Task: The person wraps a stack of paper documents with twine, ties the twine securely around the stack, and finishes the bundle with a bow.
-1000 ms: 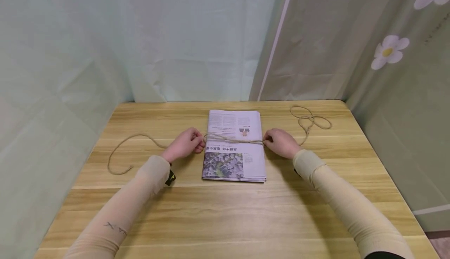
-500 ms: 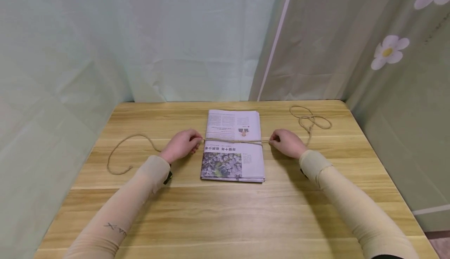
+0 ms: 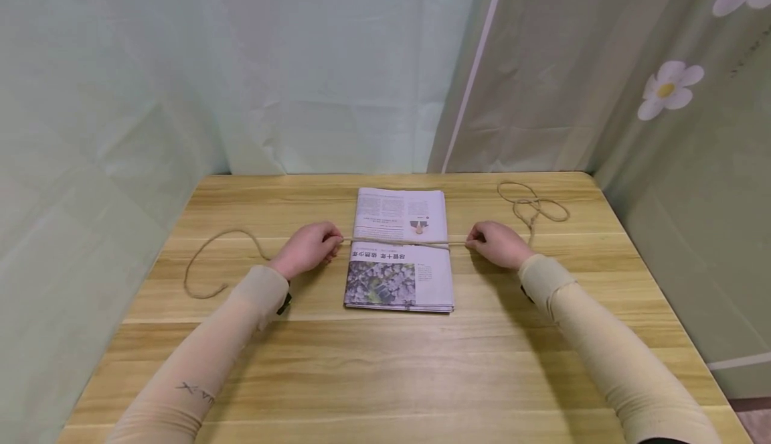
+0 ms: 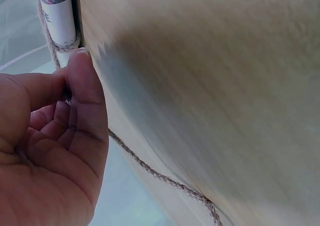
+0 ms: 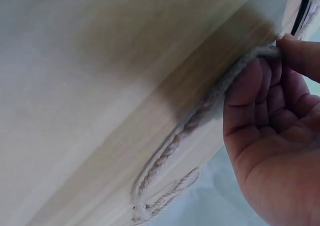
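Pinching the rope [image 3: 400,241], the fingers of the left hand [image 3: 308,248] and of the right hand [image 3: 498,244] hold it straight across the newspaper stack [image 3: 391,283], at the bench's [image 3: 385,370] far middle. A loose rope end [image 3: 186,275] curves at left; rope loops [image 3: 533,201] lie far right. A curtain [image 3: 331,82] closes the far side.

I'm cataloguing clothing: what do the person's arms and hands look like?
The left sleeve and right sleeve are long and beige, the left bearing dark marks. A black item shows at each wrist. Left hand and right hand are ungloved.
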`<state>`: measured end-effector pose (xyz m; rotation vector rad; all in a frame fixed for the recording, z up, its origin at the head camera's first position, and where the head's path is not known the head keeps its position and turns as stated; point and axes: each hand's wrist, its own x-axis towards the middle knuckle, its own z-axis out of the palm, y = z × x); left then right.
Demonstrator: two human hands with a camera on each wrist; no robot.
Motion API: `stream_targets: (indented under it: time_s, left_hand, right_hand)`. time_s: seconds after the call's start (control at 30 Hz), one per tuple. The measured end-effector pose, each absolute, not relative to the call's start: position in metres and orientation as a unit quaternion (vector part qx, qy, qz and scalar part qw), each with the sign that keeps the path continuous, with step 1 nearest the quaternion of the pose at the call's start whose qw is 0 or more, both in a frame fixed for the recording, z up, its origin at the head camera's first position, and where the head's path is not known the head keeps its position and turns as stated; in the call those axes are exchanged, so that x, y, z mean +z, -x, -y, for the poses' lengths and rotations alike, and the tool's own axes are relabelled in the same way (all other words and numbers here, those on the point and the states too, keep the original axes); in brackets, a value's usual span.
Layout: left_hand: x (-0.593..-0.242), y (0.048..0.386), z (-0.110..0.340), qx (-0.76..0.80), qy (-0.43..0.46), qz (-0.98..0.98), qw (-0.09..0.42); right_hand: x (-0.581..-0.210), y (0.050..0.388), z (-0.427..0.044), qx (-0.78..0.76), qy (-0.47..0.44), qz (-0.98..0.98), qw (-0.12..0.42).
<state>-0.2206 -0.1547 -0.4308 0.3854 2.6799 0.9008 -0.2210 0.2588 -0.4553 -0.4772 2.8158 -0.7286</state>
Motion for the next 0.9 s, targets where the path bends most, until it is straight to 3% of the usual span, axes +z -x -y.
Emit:
stream_targets:
  time_s: [0.23,0.6,0.9]
  left_hand:
    - [-0.433,0.219,0.157,0.279,-0.135,-0.94,0.139]
    - [-0.423,0.201,0.154,0.136,-0.226,-0.965,0.002]
    - [-0.412,0.18,0.147,0.122,-0.247,-0.961,0.018]
  right_hand:
    - [-0.458,0.224,-0.259,-0.235,0.173,-0.951,0.1]
    - [-0.459,0.219,-0.257,-0.236,0.158,-0.955,0.086]
    - [-0.455,0.228,-0.253,-0.219,0.165,-0.96,0.048]
